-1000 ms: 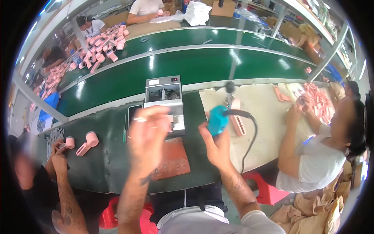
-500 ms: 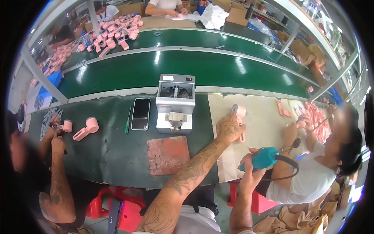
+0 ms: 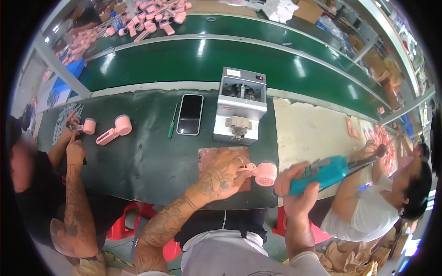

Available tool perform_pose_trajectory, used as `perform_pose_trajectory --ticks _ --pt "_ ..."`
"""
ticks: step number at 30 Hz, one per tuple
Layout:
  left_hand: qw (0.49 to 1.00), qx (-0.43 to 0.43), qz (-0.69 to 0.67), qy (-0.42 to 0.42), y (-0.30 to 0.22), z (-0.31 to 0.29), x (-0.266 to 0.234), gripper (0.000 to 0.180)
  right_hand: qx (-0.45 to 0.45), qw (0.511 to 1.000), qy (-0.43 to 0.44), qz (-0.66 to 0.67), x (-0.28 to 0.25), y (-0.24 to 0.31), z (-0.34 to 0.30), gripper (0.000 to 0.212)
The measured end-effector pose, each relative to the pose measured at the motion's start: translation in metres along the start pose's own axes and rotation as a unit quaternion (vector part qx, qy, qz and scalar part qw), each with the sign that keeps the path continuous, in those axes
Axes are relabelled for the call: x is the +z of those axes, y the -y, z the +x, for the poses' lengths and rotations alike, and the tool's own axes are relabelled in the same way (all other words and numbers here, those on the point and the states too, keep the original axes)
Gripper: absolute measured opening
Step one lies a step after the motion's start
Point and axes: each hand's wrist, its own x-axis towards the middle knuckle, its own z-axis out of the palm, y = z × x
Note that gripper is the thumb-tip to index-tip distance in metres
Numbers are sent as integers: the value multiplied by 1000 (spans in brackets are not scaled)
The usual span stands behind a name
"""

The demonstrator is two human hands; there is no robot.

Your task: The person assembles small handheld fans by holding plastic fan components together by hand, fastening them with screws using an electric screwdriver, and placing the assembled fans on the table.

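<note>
On the head view, I have the left hand [image 3: 220, 177] curled shut around the handle of a pink device [image 3: 265, 174], thumb and fingers pinching it, with the round perforated head sticking out to the right. The device is held over the right edge of a worn reddish mat [image 3: 205, 158]. I see the right hand [image 3: 298, 195] wrapped around a teal power tool [image 3: 327, 172], which is tilted and a little blurred, just right of the pink head; I can't tell if they touch.

Beyond the mat, I get a grey machine [image 3: 230, 110] with an open-topped hopper [image 3: 224, 86]. Inside sit small dark pieces [image 3: 249, 94], too tiny for me to identify. Left of it lie a phone [image 3: 190, 115], a green-handled screwdriver [image 3: 171, 128] and, well apart, a second pink device [image 3: 122, 125].

On the far belt, a clear bottle [image 3: 116, 20] stands beside a heap of pink devices [image 3: 154, 18]; I can't make out its contents. A cardboard box [image 3: 309, 11] is up at the top right, its inside hidden from me.
</note>
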Motion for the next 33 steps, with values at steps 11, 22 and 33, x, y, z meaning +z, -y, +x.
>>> perform_pose_trajectory --ticks 11,22,33 --pt "995 59 70 -34 26 -17 -2 35 -181 980 -4 -82 65 -74 123 44" --pt "993 35 97 -57 33 -15 2 38 -114 987 -23 -113 65 -72 106 48" --pt "993 39 89 -68 28 -13 0 41 -111 983 -16 -148 43 -60 83 55"
